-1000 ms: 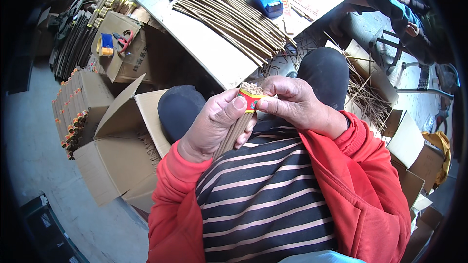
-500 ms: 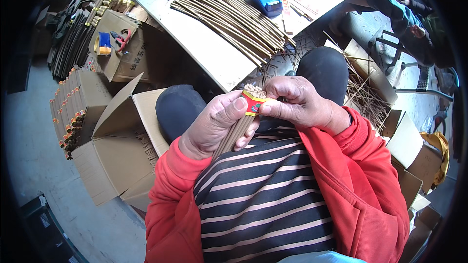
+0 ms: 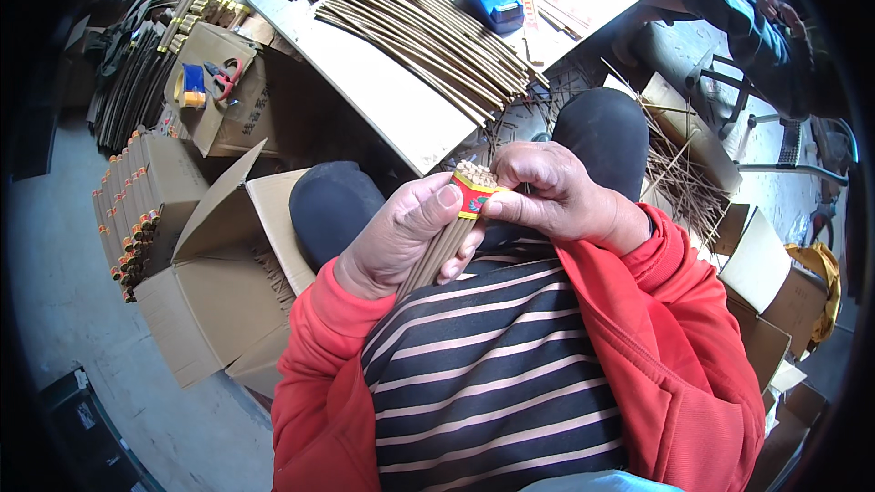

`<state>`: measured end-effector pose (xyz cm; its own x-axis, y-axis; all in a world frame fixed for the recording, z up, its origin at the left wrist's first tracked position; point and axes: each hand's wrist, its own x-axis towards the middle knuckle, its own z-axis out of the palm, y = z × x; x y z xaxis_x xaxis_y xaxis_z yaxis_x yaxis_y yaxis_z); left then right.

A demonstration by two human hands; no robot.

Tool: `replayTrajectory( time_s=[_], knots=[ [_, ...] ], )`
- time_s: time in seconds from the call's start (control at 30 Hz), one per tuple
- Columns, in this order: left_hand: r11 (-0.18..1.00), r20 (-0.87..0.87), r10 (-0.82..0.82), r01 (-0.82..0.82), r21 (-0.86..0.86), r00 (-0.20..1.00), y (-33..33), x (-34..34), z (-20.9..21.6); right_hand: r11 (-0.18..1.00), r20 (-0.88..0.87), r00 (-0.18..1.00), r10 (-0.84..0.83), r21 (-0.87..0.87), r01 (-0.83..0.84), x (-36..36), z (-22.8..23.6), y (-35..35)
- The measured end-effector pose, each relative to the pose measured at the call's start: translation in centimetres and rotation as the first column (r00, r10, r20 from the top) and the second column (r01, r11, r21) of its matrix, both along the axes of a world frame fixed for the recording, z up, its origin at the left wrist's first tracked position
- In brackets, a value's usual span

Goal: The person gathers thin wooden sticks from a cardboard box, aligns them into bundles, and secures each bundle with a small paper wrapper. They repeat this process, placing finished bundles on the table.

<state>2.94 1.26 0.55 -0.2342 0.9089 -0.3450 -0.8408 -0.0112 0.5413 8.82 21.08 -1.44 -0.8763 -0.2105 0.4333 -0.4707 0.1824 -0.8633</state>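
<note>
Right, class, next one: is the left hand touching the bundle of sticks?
Touching. The head view shows the left hand wrapped around the bundle of sticks, thumb on one side and fingertips showing on the other.

I see a smooth table (image 3: 365,82) bearing matt, slightly rough brown sticks (image 3: 419,32) and a glossy blue plastic tape dispenser (image 3: 494,2). Left of the table I make out a dull cardboard box (image 3: 219,305); on the table's near side, a smooth paper band (image 3: 471,189) and matt red cloth sleeves (image 3: 319,337).
</note>
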Motion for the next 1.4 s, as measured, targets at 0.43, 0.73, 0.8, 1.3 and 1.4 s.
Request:
replayTrajectory(
  time_s=[0.43,0.73,0.8,1.3,1.4],
  knots=[
    [0.989,0.061,-0.073,0.064,0.13,0.995,-0.7,-0.2,-0.6,0.987,0.327,0.944,0.034,-0.162,0.021,-0.1,-1.0,0.6],
    [0.964,0.23,-0.16,0.102,0.246,0.96,0.0,-0.6,-2.3,0.957,0.102,0.969,0.227,-0.209,-0.202,-0.5,-0.1,0.8],
    [0.984,0.147,-0.089,0.064,0.165,0.985,0.2,-0.4,-2.2,0.962,0.168,0.967,0.191,-0.229,-0.15,-0.2,-0.2,0.8],
    [0.95,-0.546,0.001,-0.171,-0.26,0.838,0.5,-0.7,0.0,0.961,0.495,0.869,-0.02,-0.23,0.153,-0.3,0.5,-0.7],
    [0.945,-0.558,-0.004,-0.18,-0.274,0.83,0.8,-1.1,-0.2,0.975,0.521,0.851,-0.069,-0.143,0.167,-0.8,0.9,-0.6]
  ],
)
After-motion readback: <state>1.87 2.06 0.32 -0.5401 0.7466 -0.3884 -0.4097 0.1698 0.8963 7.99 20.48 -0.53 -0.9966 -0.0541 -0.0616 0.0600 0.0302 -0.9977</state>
